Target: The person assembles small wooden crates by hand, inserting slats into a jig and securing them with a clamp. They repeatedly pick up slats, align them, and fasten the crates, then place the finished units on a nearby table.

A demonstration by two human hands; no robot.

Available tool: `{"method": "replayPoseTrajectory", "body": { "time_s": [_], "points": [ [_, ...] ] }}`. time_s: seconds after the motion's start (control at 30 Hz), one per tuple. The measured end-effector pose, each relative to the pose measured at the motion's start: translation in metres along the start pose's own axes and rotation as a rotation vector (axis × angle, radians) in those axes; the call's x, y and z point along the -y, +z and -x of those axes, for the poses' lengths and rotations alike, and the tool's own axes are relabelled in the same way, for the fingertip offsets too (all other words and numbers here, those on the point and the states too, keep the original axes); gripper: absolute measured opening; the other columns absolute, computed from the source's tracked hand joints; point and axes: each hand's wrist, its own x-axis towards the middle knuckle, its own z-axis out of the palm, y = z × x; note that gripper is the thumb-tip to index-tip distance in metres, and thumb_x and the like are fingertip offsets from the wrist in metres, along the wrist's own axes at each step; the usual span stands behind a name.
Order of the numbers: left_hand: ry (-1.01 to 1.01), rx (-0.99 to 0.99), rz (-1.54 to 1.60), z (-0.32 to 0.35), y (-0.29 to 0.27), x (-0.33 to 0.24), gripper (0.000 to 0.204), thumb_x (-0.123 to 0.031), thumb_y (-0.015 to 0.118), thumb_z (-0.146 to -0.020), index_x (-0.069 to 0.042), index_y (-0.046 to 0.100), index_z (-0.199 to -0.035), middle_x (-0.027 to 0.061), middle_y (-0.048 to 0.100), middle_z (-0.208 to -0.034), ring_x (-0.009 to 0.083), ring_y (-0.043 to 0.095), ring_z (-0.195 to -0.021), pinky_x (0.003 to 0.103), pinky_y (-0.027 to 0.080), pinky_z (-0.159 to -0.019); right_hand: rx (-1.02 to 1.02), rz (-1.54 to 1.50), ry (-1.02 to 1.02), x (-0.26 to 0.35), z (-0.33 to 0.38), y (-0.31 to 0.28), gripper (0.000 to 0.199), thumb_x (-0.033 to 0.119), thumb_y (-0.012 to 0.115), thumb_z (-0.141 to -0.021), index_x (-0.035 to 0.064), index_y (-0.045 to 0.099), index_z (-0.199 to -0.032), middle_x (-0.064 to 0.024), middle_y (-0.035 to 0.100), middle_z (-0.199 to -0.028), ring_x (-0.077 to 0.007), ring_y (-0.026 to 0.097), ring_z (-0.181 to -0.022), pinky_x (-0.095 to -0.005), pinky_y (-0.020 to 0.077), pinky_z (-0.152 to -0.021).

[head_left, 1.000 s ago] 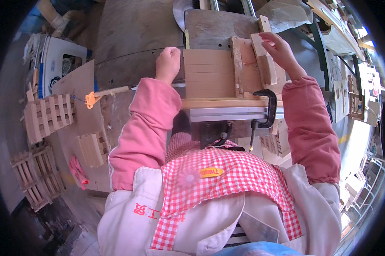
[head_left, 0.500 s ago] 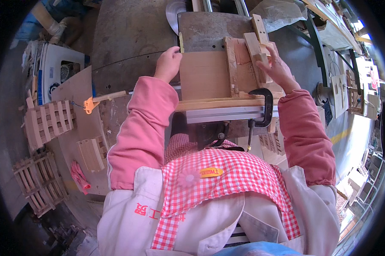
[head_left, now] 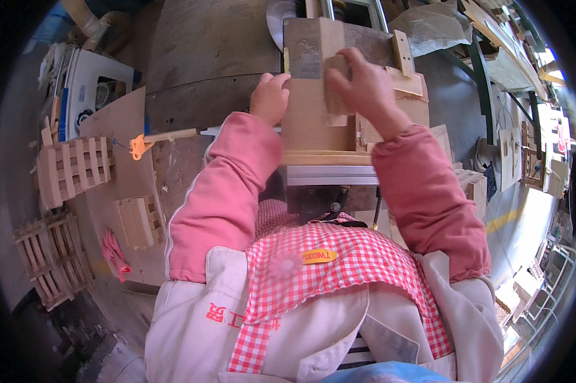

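Note:
A thin flat brown board (head_left: 300, 121) lies on the metal saw table against a long wooden fence strip (head_left: 326, 157). My left hand (head_left: 270, 99) is at the board's left edge, fingers curled against it. My right hand (head_left: 367, 89) is closed on a wooden block (head_left: 336, 86); motion blurs it slightly. This block sits on a long pale wooden strip (head_left: 332, 38), which lies across the board. Just beyond my left hand, a narrow yellowish strip (head_left: 286, 60) stands by the table slot. My right forearm hides part of the fence.
A round saw blade (head_left: 276, 24) shows at the far edge of the table. Right of my hand are a drilled wooden piece (head_left: 403, 54) and a fixed wooden jig (head_left: 422, 105). At left, an orange-handled tool (head_left: 138, 147), a slatted wooden stack (head_left: 77, 167) and a pink glove (head_left: 114, 255).
My right hand has moved left with the wooden block and strip, from the jig onto the flat board. My left hand remains at the board's edge. The whole view has shifted slightly.

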Motion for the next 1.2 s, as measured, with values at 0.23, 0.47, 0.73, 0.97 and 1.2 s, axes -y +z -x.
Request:
{"method": "replayPoseTrajectory", "body": {
  "time_s": [0.23,0.47,0.73,0.97,1.2],
  "points": [
    [0.088,-0.048,0.068,-0.004,0.003,0.012,0.032,-0.009,0.050,-0.087,-0.006,0.065,-0.115,0.0202,0.062,-0.102,0.0373,0.060,-0.096,0.043,0.048,-0.086,0.283,0.159,0.050,0.016,-0.005,0.040,0.043,0.040,0.051,-0.089,0.0024,0.054,-0.111,-0.0250,0.069,-0.093,-0.0413,0.067,-0.091,-0.0493,0.0509,-0.083],
    [-0.037,0.047,0.154,-0.005,-0.016,0.007,0.036,-0.011,0.047,-0.091,-0.001,0.061,-0.122,0.0189,0.067,-0.101,0.0298,0.066,-0.089,0.037,0.051,-0.080,0.379,0.122,-0.026,0.018,-0.010,0.044,0.049,0.046,0.049,-0.093,0.0047,0.058,-0.118,-0.0259,0.068,-0.096,-0.0418,0.067,-0.089,-0.0491,0.0511,-0.082],
    [-0.379,0.149,0.436,0.024,-0.030,-0.001,0.035,-0.017,0.044,-0.093,0.003,0.062,-0.115,0.0161,0.072,-0.089,0.0222,0.071,-0.074,0.035,0.055,-0.072,0.929,-0.082,0.005,-0.015,-0.063,0.023,0.043,0.042,0.044,-0.100,0.0096,0.063,-0.120,-0.0096,0.069,-0.081,-0.0152,0.064,-0.064,-0.0328,0.0519,-0.062],
    [-0.400,0.134,0.452,0.027,-0.025,-0.010,0.033,-0.019,0.045,-0.094,0.005,0.062,-0.110,0.0158,0.070,-0.089,0.0229,0.071,-0.078,0.033,0.055,-0.072,1.080,-0.013,-0.038,-0.012,-0.078,0.017,0.044,0.044,0.049,-0.095,0.0112,0.061,-0.121,-0.0084,0.070,-0.084,-0.0155,0.063,-0.067,-0.0299,0.0432,-0.050],
    [-0.484,0.146,0.702,0.044,-0.028,-0.009,0.038,-0.025,0.044,-0.097,0.005,0.062,-0.111,0.0189,0.070,-0.099,0.0242,0.070,-0.086,0.035,0.055,-0.078,1.063,0.078,-0.061,-0.009,-0.080,0.016,0.044,0.044,0.048,-0.096,0.0117,0.061,-0.122,-0.0067,0.070,-0.083,-0.0146,0.061,-0.065,-0.0328,0.0458,-0.058]
  ]
}}
